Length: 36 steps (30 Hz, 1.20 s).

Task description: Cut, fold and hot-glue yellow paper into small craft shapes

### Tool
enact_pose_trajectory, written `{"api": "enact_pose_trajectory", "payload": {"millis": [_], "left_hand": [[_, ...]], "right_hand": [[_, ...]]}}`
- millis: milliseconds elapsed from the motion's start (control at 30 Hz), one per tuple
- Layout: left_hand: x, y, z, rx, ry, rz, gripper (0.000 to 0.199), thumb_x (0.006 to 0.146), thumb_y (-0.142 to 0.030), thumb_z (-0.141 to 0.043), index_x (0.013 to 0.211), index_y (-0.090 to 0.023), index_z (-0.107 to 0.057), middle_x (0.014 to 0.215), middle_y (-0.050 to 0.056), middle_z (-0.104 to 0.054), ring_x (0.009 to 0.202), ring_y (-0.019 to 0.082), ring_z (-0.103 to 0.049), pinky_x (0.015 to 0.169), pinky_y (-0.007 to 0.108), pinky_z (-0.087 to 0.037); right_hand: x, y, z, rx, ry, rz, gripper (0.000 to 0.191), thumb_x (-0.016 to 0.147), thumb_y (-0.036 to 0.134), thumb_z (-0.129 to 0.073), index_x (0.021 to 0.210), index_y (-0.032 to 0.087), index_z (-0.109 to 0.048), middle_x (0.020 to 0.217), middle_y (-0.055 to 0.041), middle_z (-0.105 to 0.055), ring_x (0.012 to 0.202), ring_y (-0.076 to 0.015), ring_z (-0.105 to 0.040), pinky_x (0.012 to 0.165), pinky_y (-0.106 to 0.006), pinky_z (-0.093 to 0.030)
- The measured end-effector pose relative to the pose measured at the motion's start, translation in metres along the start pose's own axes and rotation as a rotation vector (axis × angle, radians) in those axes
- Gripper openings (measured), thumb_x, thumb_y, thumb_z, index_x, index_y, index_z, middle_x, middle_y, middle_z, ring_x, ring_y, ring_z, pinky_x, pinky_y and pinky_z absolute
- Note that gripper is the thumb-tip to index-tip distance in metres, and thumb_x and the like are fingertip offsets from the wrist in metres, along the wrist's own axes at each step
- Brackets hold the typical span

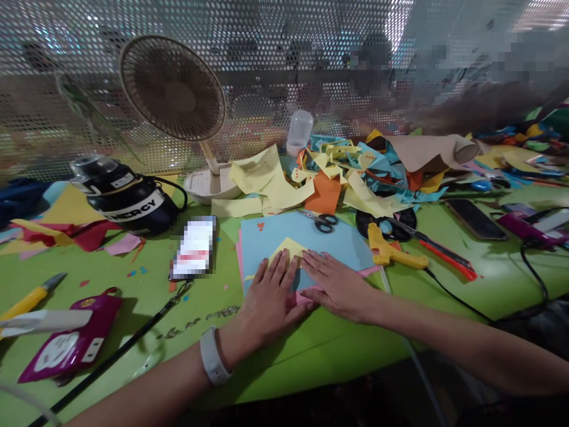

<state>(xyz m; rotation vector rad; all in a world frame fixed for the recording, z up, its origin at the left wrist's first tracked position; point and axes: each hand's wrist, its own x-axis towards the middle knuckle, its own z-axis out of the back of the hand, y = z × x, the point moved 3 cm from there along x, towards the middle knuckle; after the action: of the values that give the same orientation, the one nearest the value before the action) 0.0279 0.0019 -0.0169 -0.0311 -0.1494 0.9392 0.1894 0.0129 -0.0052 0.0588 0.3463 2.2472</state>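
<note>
Both of my hands lie flat over a folded piece of yellow paper (290, 245), which rests on blue paper (262, 237). My left hand (274, 296) has its fingers stretched forward over the yellow piece; a pale band circles that wrist. Beside it, my right hand (334, 284) presses down with fingers extended, its thumb close to the left one. Most of the yellow piece is hidden under the hands. Pink paper (240, 252) shows beneath the blue sheet. Black-handled scissors (326, 223) lie on the blue paper's far edge.
A yellow glue gun (391, 252) and a red cutter knife (448, 255) lie to the right. A lit phone (193, 246), a black bottle (133, 198), a fan (173, 89) and a purple tissue pack (73, 338) are at left. Paper scraps (326, 193) pile up behind.
</note>
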Motion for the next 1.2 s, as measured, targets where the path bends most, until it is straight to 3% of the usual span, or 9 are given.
{"api": "enact_pose_trajectory", "payload": {"millis": [333,567,800,933,1000,1067,1133,1200], "left_hand": [[-0.001,0.001,0.003,-0.039,0.051,-0.008,0.084,0.086,-0.068,-0.026,0.143,-0.007,-0.029,0.152,0.018,-0.023,0.141,0.031,-0.015,0.113,0.049,-0.018],[-0.022,0.022,0.006,-0.070,0.080,0.005,0.096,0.082,-0.073,-0.030,0.144,0.001,-0.022,0.152,0.024,-0.020,0.141,0.033,-0.014,0.113,0.046,-0.020],[-0.037,0.034,0.009,-0.070,0.045,-0.009,0.094,0.082,-0.073,-0.029,0.147,-0.006,-0.016,0.154,0.020,-0.017,0.142,0.031,-0.012,0.113,0.046,-0.019],[-0.038,0.034,0.009,-0.088,0.013,0.006,0.090,0.082,-0.074,-0.030,0.148,-0.013,-0.019,0.154,0.018,-0.016,0.141,0.032,-0.014,0.112,0.048,-0.022],[-0.038,0.033,0.009,-0.107,-0.013,0.010,0.090,0.081,-0.075,-0.031,0.147,-0.015,-0.022,0.154,0.018,-0.018,0.141,0.033,-0.016,0.111,0.049,-0.023],[-0.039,0.033,0.011,-0.120,-0.039,-0.001,0.090,0.080,-0.075,-0.032,0.146,-0.014,-0.025,0.153,0.018,-0.022,0.141,0.033,-0.017,0.111,0.049,-0.023],[-0.039,0.032,0.013,-0.127,-0.041,-0.008,0.090,0.081,-0.075,-0.033,0.146,-0.013,-0.026,0.152,0.019,-0.025,0.141,0.033,-0.017,0.111,0.050,-0.022],[-0.039,0.031,0.014,-0.131,-0.016,-0.001,0.091,0.080,-0.075,-0.033,0.145,-0.011,-0.026,0.151,0.020,-0.025,0.140,0.034,-0.018,0.111,0.050,-0.021]], "right_hand": [[-0.001,-0.005,-0.003,-0.022,-0.024,0.040,0.071,0.093,0.058,-0.025,0.145,0.009,-0.031,0.152,-0.0140,-0.025,0.141,-0.0242,-0.020,0.116,-0.044,-0.020],[-0.013,-0.008,0.007,-0.022,0.044,-0.018,0.080,0.090,0.064,-0.026,0.145,0.005,-0.030,0.152,-0.0153,-0.021,0.142,-0.0250,-0.018,0.116,-0.041,-0.020],[-0.037,-0.021,0.013,-0.095,0.076,-0.151,0.077,0.090,0.064,-0.024,0.147,0.011,-0.027,0.153,-0.0113,-0.021,0.141,-0.0248,-0.021,0.116,-0.047,-0.017],[-0.039,-0.029,0.029,-0.131,0.104,-0.193,0.076,0.088,0.064,-0.029,0.141,0.010,-0.039,0.149,-0.0147,-0.033,0.137,-0.0295,-0.031,0.112,-0.048,-0.025],[-0.030,-0.026,0.047,-0.156,0.030,-0.221,0.068,0.088,0.060,-0.034,0.129,0.009,-0.054,0.139,-0.0183,-0.048,0.130,-0.0336,-0.042,0.106,-0.049,-0.032],[-0.010,-0.017,0.066,-0.147,-0.090,-0.245,0.050,0.091,0.049,-0.035,0.109,0.013,-0.065,0.119,-0.0169,-0.064,0.112,-0.0321,-0.057,0.094,-0.045,-0.042],[0.018,-0.006,0.072,-0.035,-0.011,-0.230,0.038,0.090,0.045,-0.042,0.086,0.017,-0.067,0.090,-0.0107,-0.071,0.084,-0.0255,-0.065,0.074,-0.036,-0.047],[0.048,0.004,0.066,0.154,0.126,-0.201,0.036,0.084,0.049,-0.052,0.072,0.018,-0.064,0.070,-0.0056,-0.070,0.066,-0.0200,-0.065,0.061,-0.029,-0.046]]}}
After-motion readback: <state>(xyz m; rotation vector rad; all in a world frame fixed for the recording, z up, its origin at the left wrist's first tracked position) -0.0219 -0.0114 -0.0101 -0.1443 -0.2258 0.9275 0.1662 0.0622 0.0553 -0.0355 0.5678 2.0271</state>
